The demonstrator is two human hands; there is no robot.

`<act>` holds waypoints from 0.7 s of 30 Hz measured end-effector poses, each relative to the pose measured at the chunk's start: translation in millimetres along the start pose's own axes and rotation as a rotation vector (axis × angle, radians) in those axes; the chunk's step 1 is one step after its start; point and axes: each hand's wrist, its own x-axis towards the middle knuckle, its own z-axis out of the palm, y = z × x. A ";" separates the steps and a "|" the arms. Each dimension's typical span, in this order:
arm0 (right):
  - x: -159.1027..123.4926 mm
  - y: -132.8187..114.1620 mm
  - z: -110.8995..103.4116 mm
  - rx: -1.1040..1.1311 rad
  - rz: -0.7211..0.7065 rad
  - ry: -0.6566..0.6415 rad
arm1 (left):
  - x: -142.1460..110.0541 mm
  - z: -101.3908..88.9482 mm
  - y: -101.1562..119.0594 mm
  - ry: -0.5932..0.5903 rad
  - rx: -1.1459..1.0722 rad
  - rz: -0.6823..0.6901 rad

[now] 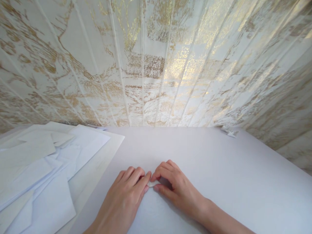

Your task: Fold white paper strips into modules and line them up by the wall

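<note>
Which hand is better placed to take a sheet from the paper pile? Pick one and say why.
Likely the left hand: the paper pile lies to its left, while the right hand is farther off. Both have fingers at the small white piece, so neither looks free.

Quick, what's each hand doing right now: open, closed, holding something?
Left hand: closed, pinching the left end of a small piece of white paper.
Right hand: closed, pinching its right end.
</note>
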 end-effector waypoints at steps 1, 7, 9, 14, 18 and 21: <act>0.3 -0.5 -0.7 0.003 0.012 -0.007 | -0.1 -0.3 -0.9 -0.003 -0.017 -0.011; 1.6 -3.2 -2.2 0.044 0.056 -0.010 | 1.2 -6.2 -0.6 -0.057 -0.120 -0.074; 2.3 -3.9 -2.6 0.064 0.074 -0.022 | 1.5 -8.1 1.3 -0.076 -0.159 -0.110; 3.7 -5.9 -1.8 0.091 0.108 -0.027 | 0.6 -8.0 2.0 -0.072 -0.190 -0.181; 5.0 -3.9 3.3 0.038 0.089 0.031 | -0.5 -6.3 0.3 -0.063 -0.173 -0.185; 5.4 -0.3 4.1 0.007 0.057 0.031 | -0.3 -7.7 -0.3 -0.068 -0.176 -0.167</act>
